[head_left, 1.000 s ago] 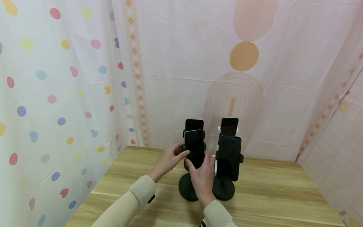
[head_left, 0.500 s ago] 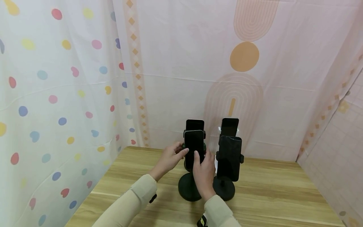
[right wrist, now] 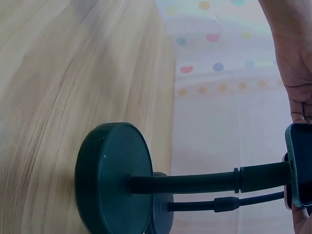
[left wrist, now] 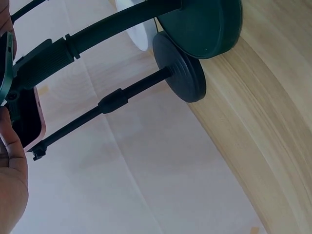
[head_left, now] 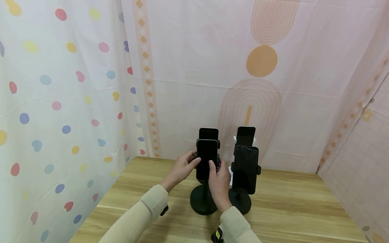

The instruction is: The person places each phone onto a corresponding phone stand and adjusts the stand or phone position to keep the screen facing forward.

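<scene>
A black-screened smartphone stands upright in the clamp of a dark green phone stand. My left hand holds its left edge, thumb along the front and fingers behind by the clamp. On the opposite edge my right hand holds it, thumb up beside the screen; its fingers are partly hidden behind. In the left wrist view the green stand's tube runs up to the phone. The right wrist view shows the phone between both hands, above the round green base.
Directly behind is another phone on a dark stand. To the right stand a larger black phone on a black stand and, behind it, a phone in a white holder. A wooden table meets patterned curtains.
My right thumb has moved up from the phone's lower front to its right edge. The phone has turned slightly and shifted a little left. My left hand has barely moved.
</scene>
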A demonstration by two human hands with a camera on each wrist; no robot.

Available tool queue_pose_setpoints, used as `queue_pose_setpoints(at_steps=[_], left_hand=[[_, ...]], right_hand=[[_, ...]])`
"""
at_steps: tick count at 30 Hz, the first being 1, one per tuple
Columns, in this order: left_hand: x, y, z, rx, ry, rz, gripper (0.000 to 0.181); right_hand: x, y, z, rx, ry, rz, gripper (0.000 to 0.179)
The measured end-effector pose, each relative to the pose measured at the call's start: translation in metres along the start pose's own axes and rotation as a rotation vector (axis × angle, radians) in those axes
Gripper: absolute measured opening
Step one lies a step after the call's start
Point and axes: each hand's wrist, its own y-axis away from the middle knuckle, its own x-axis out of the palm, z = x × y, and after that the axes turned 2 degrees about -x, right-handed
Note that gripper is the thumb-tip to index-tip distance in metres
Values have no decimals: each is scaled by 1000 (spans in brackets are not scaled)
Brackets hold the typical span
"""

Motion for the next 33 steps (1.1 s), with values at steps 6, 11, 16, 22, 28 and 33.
queue_pose_setpoints(at_steps=[6,11,16,22,28,33], left_hand=[[2,0,0,-2,-18,-15,37],[5,0,-1,11,-42,-44,38],[5,9,-25,4,-49,-52,38],[5,18,-43,42,-60,-68,31],[7,15,-35,63,-56,-80,28],[11,6,-9,82,-63,-103,30]], right_hand=[[-1,-1,-1,-6,-13,15,41],[-2,-2,-1,-8,-3,20,43],[-3,-2,-2,-3,-14,28,42],[-3,-2,-1,8,-4,31,41],[-3,-2,-2,15,8,33,40],[-4,-2,-3,-7,17,36,40]])
